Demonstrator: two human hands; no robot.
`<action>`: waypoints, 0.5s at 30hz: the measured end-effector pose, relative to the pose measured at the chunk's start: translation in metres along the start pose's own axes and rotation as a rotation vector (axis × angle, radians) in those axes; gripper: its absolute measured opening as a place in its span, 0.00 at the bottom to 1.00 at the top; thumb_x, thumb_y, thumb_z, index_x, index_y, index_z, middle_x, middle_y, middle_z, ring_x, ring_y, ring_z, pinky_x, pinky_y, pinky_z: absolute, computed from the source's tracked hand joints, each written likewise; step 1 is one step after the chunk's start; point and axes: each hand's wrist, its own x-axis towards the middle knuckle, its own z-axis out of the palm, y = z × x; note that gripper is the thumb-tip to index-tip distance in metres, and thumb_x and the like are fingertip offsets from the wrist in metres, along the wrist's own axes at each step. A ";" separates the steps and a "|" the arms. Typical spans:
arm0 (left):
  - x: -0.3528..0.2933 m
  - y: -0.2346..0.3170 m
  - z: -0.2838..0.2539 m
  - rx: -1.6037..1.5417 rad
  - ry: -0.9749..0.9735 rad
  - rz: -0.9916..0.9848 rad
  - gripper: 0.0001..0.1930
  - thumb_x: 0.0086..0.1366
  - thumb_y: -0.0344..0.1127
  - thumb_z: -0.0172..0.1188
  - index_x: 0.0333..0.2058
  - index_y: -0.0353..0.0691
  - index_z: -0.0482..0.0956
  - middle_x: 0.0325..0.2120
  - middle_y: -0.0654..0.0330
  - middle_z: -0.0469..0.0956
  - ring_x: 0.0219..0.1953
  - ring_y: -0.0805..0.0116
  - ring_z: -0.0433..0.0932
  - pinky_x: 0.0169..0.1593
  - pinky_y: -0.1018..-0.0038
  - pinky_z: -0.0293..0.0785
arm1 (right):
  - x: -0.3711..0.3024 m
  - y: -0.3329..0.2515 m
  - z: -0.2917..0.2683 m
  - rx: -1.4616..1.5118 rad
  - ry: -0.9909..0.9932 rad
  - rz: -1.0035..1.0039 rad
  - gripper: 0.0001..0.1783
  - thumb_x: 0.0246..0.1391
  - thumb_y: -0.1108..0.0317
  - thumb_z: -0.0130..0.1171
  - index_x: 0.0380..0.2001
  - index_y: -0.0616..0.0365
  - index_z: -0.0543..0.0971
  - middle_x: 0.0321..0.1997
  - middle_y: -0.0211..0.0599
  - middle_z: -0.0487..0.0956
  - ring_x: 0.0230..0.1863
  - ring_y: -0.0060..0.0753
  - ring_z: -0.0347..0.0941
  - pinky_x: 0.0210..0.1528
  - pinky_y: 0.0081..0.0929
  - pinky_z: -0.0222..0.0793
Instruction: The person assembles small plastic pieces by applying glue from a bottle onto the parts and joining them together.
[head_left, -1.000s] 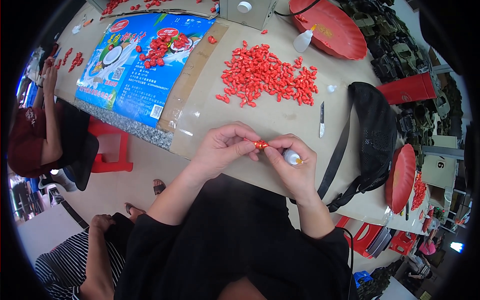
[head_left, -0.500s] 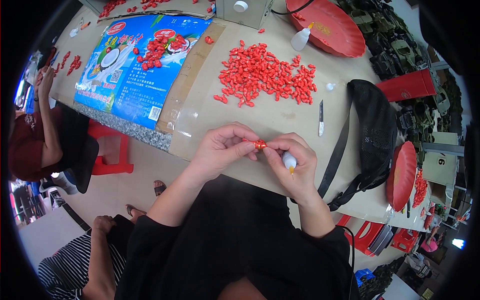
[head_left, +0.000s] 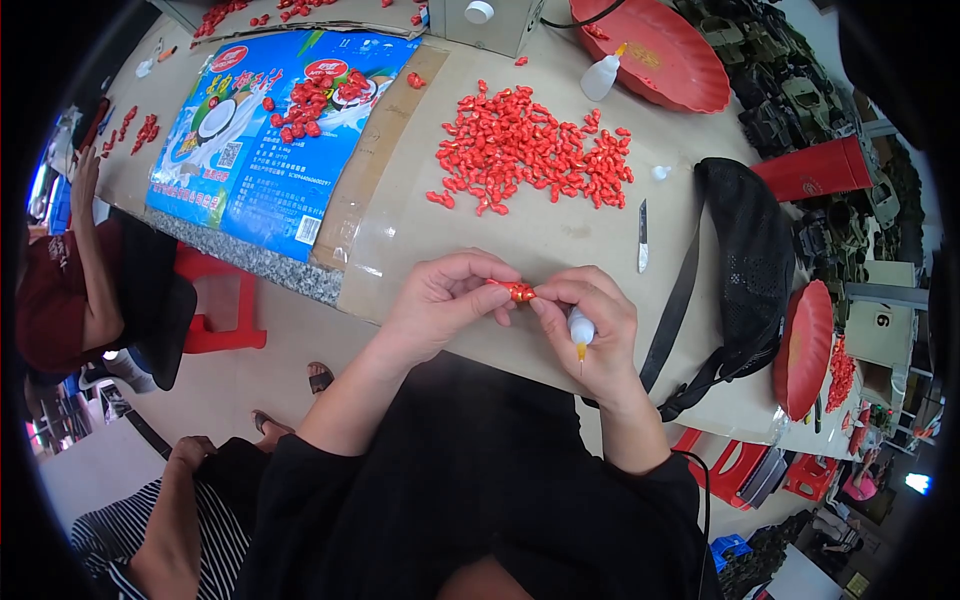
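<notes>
Between the fingertips of my left hand (head_left: 440,298) is a small red, gourd-shaped piece (head_left: 519,291) with gold markings. My right hand (head_left: 606,335) holds a small white squeeze bottle (head_left: 580,326) against its palm, the thin amber tip pointing down toward me. The right thumb and forefinger reach the right end of the red piece; whether they press on it is hard to tell. Beyond my hands lies a wide spread of similar red pieces (head_left: 520,145). A smaller cluster of red pieces (head_left: 305,105) rests on a flattened blue carton (head_left: 265,185).
A craft knife (head_left: 643,237) and a black bag (head_left: 742,275) lie to the right. Further back are a second white bottle (head_left: 602,77), a red scalloped tray (head_left: 690,60) and a red box (head_left: 815,170). Other people sit at left, near a red stool (head_left: 240,310).
My right fingers have shifted slightly, showing more of the red piece, and the bottle's tip has tilted a little further down. At left, the co-workers' arms have moved.
</notes>
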 end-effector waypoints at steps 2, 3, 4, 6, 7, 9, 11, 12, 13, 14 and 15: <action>0.000 0.000 0.000 -0.009 -0.001 -0.012 0.08 0.55 0.24 0.52 0.35 0.32 0.72 0.29 0.58 0.74 0.28 0.74 0.73 0.35 0.80 0.71 | 0.000 0.000 0.000 -0.002 -0.001 -0.002 0.08 0.33 0.79 0.60 0.23 0.59 0.75 0.24 0.34 0.72 0.24 0.32 0.68 0.25 0.24 0.63; -0.001 0.000 -0.001 -0.009 0.002 -0.012 0.08 0.55 0.24 0.52 0.35 0.32 0.72 0.28 0.58 0.74 0.28 0.74 0.73 0.35 0.80 0.71 | 0.000 0.000 0.001 -0.004 -0.003 -0.005 0.09 0.33 0.79 0.60 0.23 0.59 0.75 0.24 0.34 0.72 0.24 0.32 0.68 0.25 0.23 0.63; -0.001 -0.001 -0.001 -0.008 0.004 -0.012 0.08 0.56 0.24 0.52 0.35 0.32 0.72 0.28 0.58 0.74 0.28 0.74 0.73 0.34 0.80 0.71 | 0.001 0.000 0.001 -0.003 -0.003 -0.004 0.09 0.33 0.79 0.60 0.23 0.59 0.75 0.24 0.34 0.72 0.24 0.32 0.68 0.25 0.23 0.63; 0.000 -0.001 -0.001 -0.006 -0.003 -0.008 0.08 0.56 0.24 0.52 0.35 0.32 0.72 0.29 0.58 0.73 0.28 0.74 0.73 0.34 0.80 0.71 | 0.001 -0.001 0.000 -0.024 -0.015 -0.017 0.09 0.33 0.79 0.60 0.23 0.59 0.75 0.24 0.34 0.72 0.24 0.32 0.68 0.25 0.23 0.63; 0.000 -0.002 -0.001 -0.002 -0.010 -0.004 0.08 0.56 0.24 0.52 0.35 0.32 0.72 0.29 0.58 0.73 0.28 0.74 0.73 0.34 0.80 0.70 | 0.002 -0.001 -0.001 -0.024 -0.014 -0.016 0.09 0.33 0.79 0.60 0.23 0.59 0.75 0.24 0.34 0.72 0.24 0.32 0.68 0.25 0.23 0.63; 0.000 -0.003 0.001 0.016 -0.002 0.012 0.08 0.55 0.24 0.52 0.35 0.31 0.72 0.29 0.59 0.73 0.28 0.74 0.73 0.34 0.81 0.70 | 0.002 0.001 -0.001 -0.045 -0.011 -0.032 0.08 0.33 0.79 0.60 0.23 0.59 0.75 0.23 0.35 0.72 0.24 0.32 0.68 0.25 0.23 0.63; -0.001 -0.003 0.002 0.034 0.003 0.028 0.08 0.55 0.24 0.52 0.35 0.31 0.72 0.30 0.59 0.72 0.28 0.75 0.73 0.34 0.81 0.70 | 0.001 -0.001 -0.002 -0.016 -0.024 0.017 0.08 0.34 0.79 0.60 0.23 0.60 0.75 0.23 0.35 0.72 0.23 0.31 0.68 0.25 0.23 0.63; -0.001 -0.002 0.003 0.053 0.004 0.024 0.08 0.55 0.23 0.52 0.35 0.31 0.72 0.30 0.59 0.72 0.29 0.74 0.73 0.34 0.80 0.70 | 0.001 -0.002 -0.002 0.012 -0.038 0.066 0.08 0.34 0.79 0.60 0.23 0.60 0.75 0.23 0.35 0.72 0.23 0.31 0.68 0.24 0.23 0.63; -0.001 -0.001 0.003 0.073 0.004 0.021 0.08 0.55 0.23 0.52 0.35 0.31 0.72 0.31 0.59 0.71 0.29 0.74 0.73 0.34 0.80 0.70 | 0.000 -0.002 -0.001 0.011 -0.036 0.067 0.08 0.34 0.79 0.60 0.23 0.60 0.75 0.23 0.35 0.72 0.23 0.31 0.68 0.24 0.23 0.63; -0.001 -0.001 0.003 0.073 0.003 0.020 0.08 0.55 0.23 0.52 0.35 0.31 0.72 0.31 0.59 0.71 0.29 0.74 0.73 0.34 0.80 0.70 | 0.000 -0.003 0.000 0.034 -0.029 0.097 0.07 0.34 0.79 0.60 0.23 0.60 0.75 0.23 0.35 0.72 0.23 0.30 0.68 0.24 0.22 0.63; -0.001 -0.001 0.002 0.056 -0.006 0.026 0.08 0.55 0.22 0.52 0.35 0.31 0.72 0.31 0.59 0.71 0.30 0.73 0.73 0.35 0.80 0.71 | 0.000 -0.003 0.001 0.057 -0.022 0.127 0.07 0.35 0.78 0.60 0.23 0.61 0.75 0.23 0.34 0.72 0.23 0.29 0.68 0.23 0.22 0.63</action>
